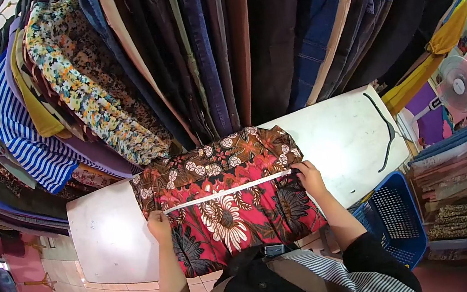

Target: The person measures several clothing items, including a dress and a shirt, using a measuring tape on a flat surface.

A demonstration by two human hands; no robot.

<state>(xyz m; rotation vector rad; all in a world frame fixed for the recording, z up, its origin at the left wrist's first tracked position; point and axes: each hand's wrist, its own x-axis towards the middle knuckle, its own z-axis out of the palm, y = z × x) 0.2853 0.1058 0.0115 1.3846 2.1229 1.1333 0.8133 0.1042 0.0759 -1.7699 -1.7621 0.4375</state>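
Note:
A batik garment [260,211] in red, brown and black with large white flowers lies across the white table. Stretched over it from side to side is a narrow white measuring tape [231,192]. At the garment's left edge, my left hand [159,225] pinches one end of the tape. My right hand [310,178] has its fingers closed on the tape near the garment's right edge. The garment's lower part hangs over the near edge of the table, towards my body.
The white table [109,238] carries a black hanger [385,130] on its right. A blue plastic basket [398,212] stands by the table's right end. Trousers [272,39] and patterned tops [78,78] hang behind. A fan [456,82] and folded clothes [462,179] are at right.

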